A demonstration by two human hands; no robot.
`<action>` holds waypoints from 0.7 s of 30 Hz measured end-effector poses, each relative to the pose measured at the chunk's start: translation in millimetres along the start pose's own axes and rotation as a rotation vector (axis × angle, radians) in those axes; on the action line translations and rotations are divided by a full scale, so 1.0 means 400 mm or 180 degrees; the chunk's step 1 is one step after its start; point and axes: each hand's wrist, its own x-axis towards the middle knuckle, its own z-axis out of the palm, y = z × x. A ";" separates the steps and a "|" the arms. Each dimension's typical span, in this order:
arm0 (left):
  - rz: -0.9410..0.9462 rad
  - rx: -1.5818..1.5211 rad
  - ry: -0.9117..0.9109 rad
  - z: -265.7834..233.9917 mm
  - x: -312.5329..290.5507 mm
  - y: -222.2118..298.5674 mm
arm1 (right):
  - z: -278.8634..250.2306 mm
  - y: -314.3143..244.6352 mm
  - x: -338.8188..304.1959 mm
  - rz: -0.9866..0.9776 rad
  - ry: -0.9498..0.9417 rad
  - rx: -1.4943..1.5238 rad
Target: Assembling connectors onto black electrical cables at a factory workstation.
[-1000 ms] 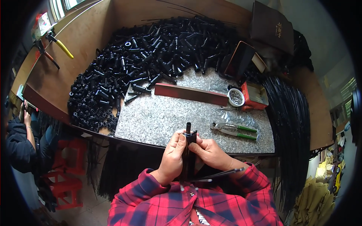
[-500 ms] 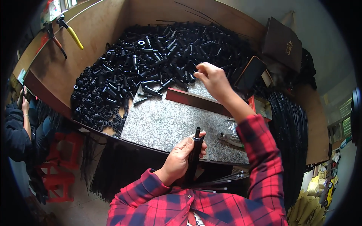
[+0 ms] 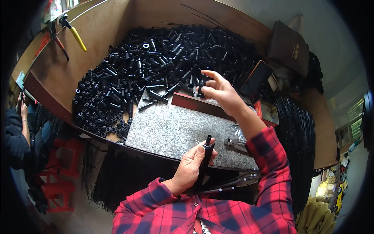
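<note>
My left hand (image 3: 189, 165) is closed around a black tubular shaft (image 3: 208, 139), which stands upright near the slab's front edge and looks like part of an umbrella frame. A thin pale strand pokes out beside my left thumb. Thin black ribs with white tips (image 3: 233, 188) stick out to the right above my lap. Above the slab's far edge, my right hand (image 3: 222, 91) pinches a small black cylindrical part (image 3: 201, 89) between thumb and fingers, index finger stretched out. Just beyond it lies a heap of black plastic tubes and rings (image 3: 167, 58).
A speckled stone slab (image 3: 156, 124) carries a dark red-brown bar (image 3: 202, 106) and a grey hand tool (image 3: 236, 145). A phone (image 3: 257, 76) and a red box (image 3: 269, 111) are at right. Pliers (image 3: 74, 34) hang at left, where another person (image 3: 17, 132) sits.
My right hand has come a little nearer from the heap and now has a small black part between its fingers. My left hand with the shaft has shifted slightly right.
</note>
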 end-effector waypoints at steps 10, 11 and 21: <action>-0.0062 0.0066 0.0213 0.025 -0.013 -0.025 | 0.030 -0.098 -0.275 0.0579 -0.0425 0.1118; -0.0007 0.0169 0.0134 0.025 -0.015 -0.029 | 0.032 -0.097 -0.284 0.0485 -0.0456 0.0918; 0.0148 0.0357 0.0199 0.064 -0.038 -0.021 | 0.085 -0.145 -0.327 0.0142 -0.0162 -0.0855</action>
